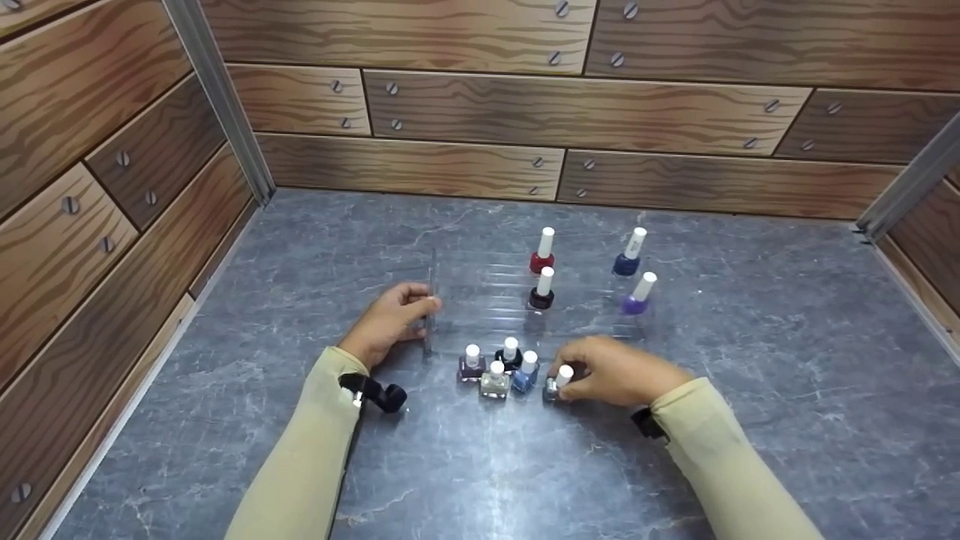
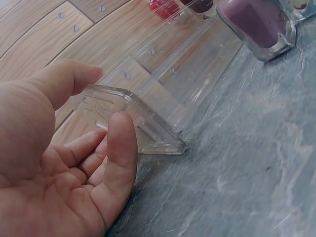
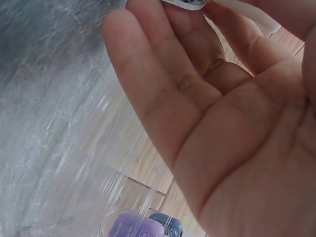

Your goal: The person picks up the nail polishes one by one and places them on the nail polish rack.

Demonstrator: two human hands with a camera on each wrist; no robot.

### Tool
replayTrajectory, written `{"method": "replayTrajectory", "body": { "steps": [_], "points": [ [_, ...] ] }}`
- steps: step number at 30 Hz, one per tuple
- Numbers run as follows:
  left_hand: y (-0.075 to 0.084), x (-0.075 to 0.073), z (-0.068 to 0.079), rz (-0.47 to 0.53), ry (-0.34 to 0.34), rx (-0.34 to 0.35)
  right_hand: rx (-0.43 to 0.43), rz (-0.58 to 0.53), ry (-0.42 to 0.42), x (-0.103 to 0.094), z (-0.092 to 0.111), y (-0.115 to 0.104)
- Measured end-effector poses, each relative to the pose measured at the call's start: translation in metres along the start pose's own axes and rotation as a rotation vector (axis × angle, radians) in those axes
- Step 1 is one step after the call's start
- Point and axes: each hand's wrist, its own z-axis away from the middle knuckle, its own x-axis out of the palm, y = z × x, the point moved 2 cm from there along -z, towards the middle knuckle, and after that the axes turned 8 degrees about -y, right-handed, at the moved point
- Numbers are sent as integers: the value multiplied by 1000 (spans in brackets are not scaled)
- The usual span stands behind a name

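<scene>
My left hand (image 1: 390, 319) holds the left end of a clear plastic rack (image 1: 432, 330). In the left wrist view the thumb lies at the upper edge of its end panel (image 2: 148, 118), with the other fingers curled beside it. My right hand (image 1: 611, 371) pinches a white-capped nail polish bottle (image 1: 553, 388) near the rack's front right. Just left of that bottle stand a blue nail polish (image 1: 525, 381), a pale glittery one (image 1: 494, 385), a dark purple one (image 1: 472, 367) and a black one (image 1: 509, 358).
On the rack stand a red polish (image 1: 541, 262), a dark one (image 1: 541, 298), a navy one (image 1: 626, 264) and a purple one (image 1: 635, 305). Wood-patterned walls (image 1: 465, 105) border the grey marbled tabletop (image 1: 480, 480) at the back and sides.
</scene>
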Motion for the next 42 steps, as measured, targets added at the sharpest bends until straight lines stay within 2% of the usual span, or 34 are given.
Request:
{"method": "replayTrajectory", "body": {
  "steps": [7,12,20,30,42],
  "points": [
    [-1,-1,0,-15,4,-12,-64,90,5,1,-2,-1],
    [1,1,-1,-11,9,-6,-71,120,23,-1,-2,-1],
    [1,-1,1,8,8,-11,-26,85,46,0,-6,0],
    [2,4,-1,9,17,-12,32,91,105,-8,3,12],
    [0,3,-1,5,21,-6,48,61,101,-11,3,17]
  ]
}}
